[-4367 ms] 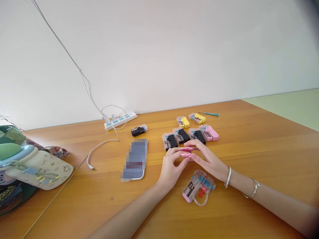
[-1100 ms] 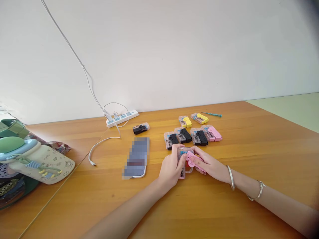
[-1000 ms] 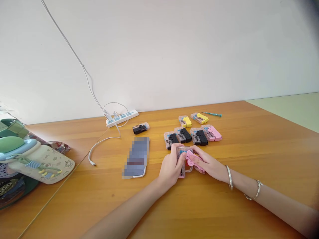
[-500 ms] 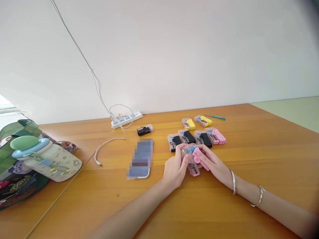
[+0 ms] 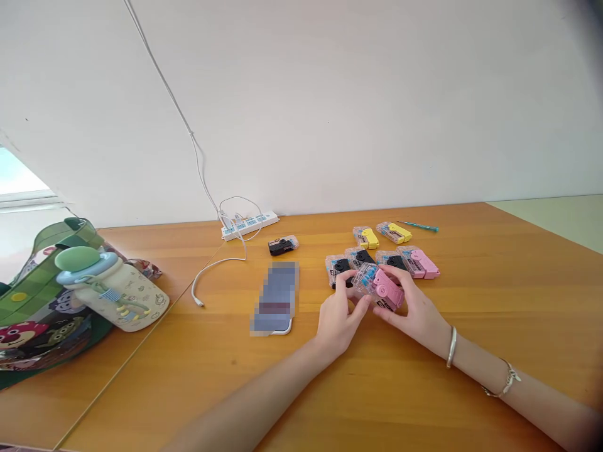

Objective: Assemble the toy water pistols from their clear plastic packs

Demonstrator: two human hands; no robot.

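Observation:
Between my two hands is a clear case with a pink part, lifted just above the wooden table. My left hand pinches its clear left end with thumb and fingers. On the right, my right hand grips the pink side. Right behind lie similar cases with black parts, partly covered by my hands, and another pink one. Two clear cases with yellow parts rest farther back.
A screwdriver lies at the back right. Left of my hands are a phone, a single black case, a white power strip and its cable. A bottle leans by a green bag.
The pink case has been turned in my hands; its clear flap no longer hangs toward me and it looks more compact. The whole view has shifted slightly, moving the scene to the right.

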